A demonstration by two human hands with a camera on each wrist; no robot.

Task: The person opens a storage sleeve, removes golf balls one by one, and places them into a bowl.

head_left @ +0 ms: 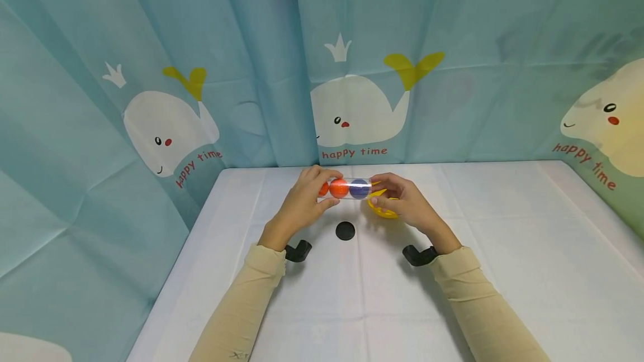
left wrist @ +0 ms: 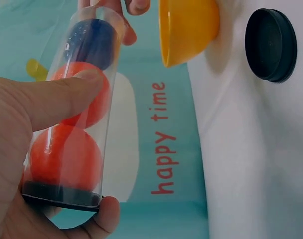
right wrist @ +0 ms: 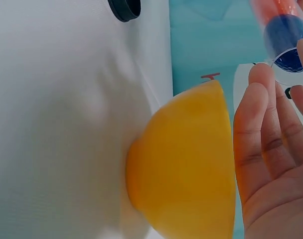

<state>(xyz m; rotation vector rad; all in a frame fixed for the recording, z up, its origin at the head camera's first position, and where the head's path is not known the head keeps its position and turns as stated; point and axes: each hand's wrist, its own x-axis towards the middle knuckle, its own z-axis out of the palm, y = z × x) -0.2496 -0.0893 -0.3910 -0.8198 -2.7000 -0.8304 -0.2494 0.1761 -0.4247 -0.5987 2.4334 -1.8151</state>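
Lying on the table (head_left: 382,317), nearer the person than the tube (head_left: 349,188): one black lid (head_left: 345,230). One yellow bowl (head_left: 385,214) stands by the tube's right end, partly hidden by the right hand (head_left: 401,200). Curtain (head_left: 251,43) hangs beyond the tube. Tube held crosswise above table, forearms converging on it. Left hand (head_left: 304,197) grips its black-capped end, thumb across the wall; right fingertips at its open end, pinching or not: cannot tell. Count inside tube: 2 red balls (head_left: 339,188), 1 blue ball (head_left: 359,189).

Printed curtains (head_left: 274,110) round a table (head_left: 392,306) suggest a booth
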